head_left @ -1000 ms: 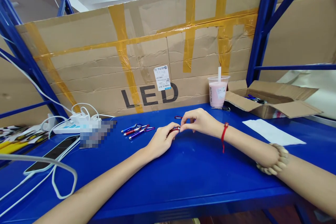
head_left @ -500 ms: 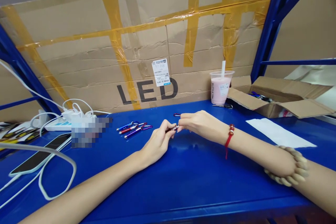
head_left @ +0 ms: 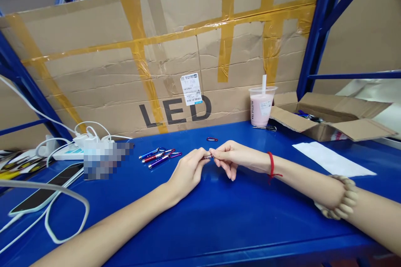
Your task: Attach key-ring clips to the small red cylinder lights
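My left hand [head_left: 187, 172] is closed around a small penlight [head_left: 208, 157], mostly hidden, with a short metallic stretch showing between my hands. The thumb and forefinger of my right hand [head_left: 230, 156] pinch its other end, while the remaining fingers hang loosely below. Just beyond my hands a red carabiner clip [head_left: 212, 139] lies on the blue tabletop [head_left: 238, 225]. Left of my left hand lie three penlights with clips: a blue one [head_left: 149, 153], a red one [head_left: 153, 157] and a purple one [head_left: 159, 162].
A cup of pink drink [head_left: 261, 108] with a straw stands at the back, keys [head_left: 265, 128] by its base. An open cardboard box [head_left: 326, 127] and white paper [head_left: 332, 158] are at right. White cables, a power strip [head_left: 67, 152] and a phone [head_left: 46, 187] occupy the left.
My right hand has turned and dropped slightly, its lower fingers loosening into view. The red carabiner clip shows fully now. My left hand keeps its grip.
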### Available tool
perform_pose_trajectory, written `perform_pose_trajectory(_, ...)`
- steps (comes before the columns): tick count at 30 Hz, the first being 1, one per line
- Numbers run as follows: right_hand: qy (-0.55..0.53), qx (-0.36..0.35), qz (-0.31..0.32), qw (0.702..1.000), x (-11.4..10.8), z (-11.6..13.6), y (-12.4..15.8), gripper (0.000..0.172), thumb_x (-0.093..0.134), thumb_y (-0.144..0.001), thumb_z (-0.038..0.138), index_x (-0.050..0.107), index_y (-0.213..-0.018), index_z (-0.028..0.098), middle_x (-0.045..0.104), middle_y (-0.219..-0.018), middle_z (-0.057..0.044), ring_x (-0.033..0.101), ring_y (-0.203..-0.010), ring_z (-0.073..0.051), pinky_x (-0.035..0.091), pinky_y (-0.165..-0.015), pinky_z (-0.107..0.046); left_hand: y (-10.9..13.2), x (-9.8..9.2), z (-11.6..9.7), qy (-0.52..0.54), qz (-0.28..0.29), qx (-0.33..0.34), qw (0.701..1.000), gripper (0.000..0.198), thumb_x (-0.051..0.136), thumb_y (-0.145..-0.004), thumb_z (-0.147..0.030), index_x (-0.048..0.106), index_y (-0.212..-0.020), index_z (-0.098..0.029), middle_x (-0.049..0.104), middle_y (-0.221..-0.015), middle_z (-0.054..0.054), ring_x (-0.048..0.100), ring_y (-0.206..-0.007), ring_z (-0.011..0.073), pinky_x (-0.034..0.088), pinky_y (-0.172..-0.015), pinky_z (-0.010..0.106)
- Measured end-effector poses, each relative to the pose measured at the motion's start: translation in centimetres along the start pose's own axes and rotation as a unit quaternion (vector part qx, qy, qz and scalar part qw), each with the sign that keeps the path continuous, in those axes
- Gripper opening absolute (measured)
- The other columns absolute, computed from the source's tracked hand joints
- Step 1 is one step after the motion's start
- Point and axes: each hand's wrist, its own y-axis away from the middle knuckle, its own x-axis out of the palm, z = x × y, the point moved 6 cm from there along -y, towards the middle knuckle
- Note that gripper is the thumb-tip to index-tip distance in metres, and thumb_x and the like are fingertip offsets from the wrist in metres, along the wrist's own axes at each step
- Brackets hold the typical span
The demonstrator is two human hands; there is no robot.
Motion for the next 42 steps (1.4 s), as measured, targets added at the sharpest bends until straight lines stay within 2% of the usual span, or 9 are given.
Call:
perform_pose_trajectory(6,-0.022,0.017,0.01,1.0,-0.6,-0.2,0.1,0.049,0.054,-0.065,0.058,0.051,-0.067,0.009,0.047,-0.049,0.001,0.049,-0.039,-0.007,0.045,-0.039,-0.018,0.0,0.0,0.1,-0.002,-0.004,-0.005,1.0,0.023,0.036,-0.089,-0.013,0.046,-0.11,-0.015,0.049,-0.1,0.002,0.046,-0.091,0.0096,0.035,-0.081,0.017)
perform_pose_trajectory(10,-0.014,0.016,-0.005,1.0,-0.7,-0.7,-0.3,0.051,0.053,-0.064,0.06,0.053,-0.068,0.009,0.046,-0.048,0.002,0.049,-0.039,-0.007,0.045,-0.039,-0.018,-0.1,0.1,0.3,-0.001,-0.004,-0.021,1.0,0.02,0.038,-0.088,-0.013,0.051,-0.103,-0.015,0.051,-0.094,0.001,0.048,-0.086,0.0095,0.036,-0.078,0.016)
perform_pose_trajectory(14,0.087,-0.012,-0.099,0.991,-1.8,-1.0,-0.9,0.051,0.054,-0.063,0.06,0.056,-0.066,0.009,0.047,-0.047,0.0,0.051,-0.038,-0.009,0.042,-0.036,-0.017,-0.2,0.1,0.7,0.021,0.011,-0.085,0.996,0.021,0.037,-0.088,-0.013,0.054,-0.099,-0.015,0.052,-0.089,0.001,0.049,-0.079,0.009,0.036,-0.071,0.014)
perform_pose_trajectory(18,0.207,-0.141,-0.197,0.948,-3.2,0.8,-0.4,0.042,0.059,-0.063,0.051,0.061,-0.076,0.011,0.058,-0.069,-0.004,0.052,-0.042,-0.006,0.037,-0.037,-0.015,0.0,0.0,1.3,0.016,0.011,-0.142,0.99,0.025,0.037,-0.089,-0.016,0.052,-0.109,-0.018,0.053,-0.083,0.001,0.049,-0.072,0.0093,0.035,-0.064,0.014)
perform_pose_trajectory(21,0.258,-0.215,-0.193,0.922,-3.2,1.8,0.1,0.035,0.062,-0.064,0.046,0.064,-0.083,0.017,0.058,-0.091,-0.005,0.052,-0.045,-0.004,0.041,-0.045,-0.017,0.1,0.0,1.6,0.014,0.009,-0.157,0.988,0.025,0.037,-0.09,-0.016,0.052,-0.11,-0.02,0.053,-0.079,-0.001,0.048,-0.069,0.0084,0.034,-0.062,0.014)
perform_pose_trajectory(24,0.291,-0.231,-0.188,0.909,-3.3,2.0,0.2,0.029,0.059,-0.068,0.045,0.066,-0.081,0.02,0.057,-0.093,-0.003,0.051,-0.044,-0.003,0.042,-0.048,-0.018,0.1,0.0,1.6,0.009,0.01,-0.16,0.987,0.024,0.037,-0.09,-0.015,0.052,-0.108,-0.02,0.052,-0.078,-0.001,0.048,-0.069,0.0079,0.034,-0.062,0.014)
perform_pose_trajectory(31,0.259,-0.22,-0.204,0.918,-3.7,1.3,-0.2,0.032,0.061,-0.066,0.045,0.066,-0.077,0.015,0.057,-0.083,-0.004,0.051,-0.044,-0.005,0.04,-0.042,-0.019,0.1,-0.3,1.2,-0.009,-0.001,-0.162,0.987,0.018,0.039,-0.088,-0.012,0.052,-0.098,-0.019,0.052,-0.077,-0.004,0.049,-0.07,0.0066,0.031,-0.059,0.013)
perform_pose_trajectory(37,0.238,-0.223,-0.215,0.921,-3.5,1.3,0.0,0.034,0.062,-0.065,0.044,0.065,-0.077,0.012,0.057,-0.081,-0.006,0.048,-0.041,-0.005,0.039,-0.039,-0.019,0.1,-0.5,0.8,-0.034,-0.001,-0.158,0.987,0.018,0.039,-0.089,-0.012,0.052,-0.099,-0.019,0.052,-0.082,-0.003,0.049,-0.075,0.0075,0.032,-0.061,0.014)
perform_pose_trajectory(42,0.223,-0.186,-0.172,0.941,-3.6,0.9,-0.5,0.035,0.064,-0.061,0.044,0.064,-0.073,0.011,0.058,-0.077,-0.006,0.049,-0.042,-0.007,0.041,-0.04,-0.02,0.2,0.0,1.0,-0.018,0.03,-0.152,0.988,0.018,0.04,-0.088,-0.012,0.051,-0.1,-0.019,0.052,-0.08,-0.003,0.049,-0.07,0.0077,0.033,-0.061,0.014)
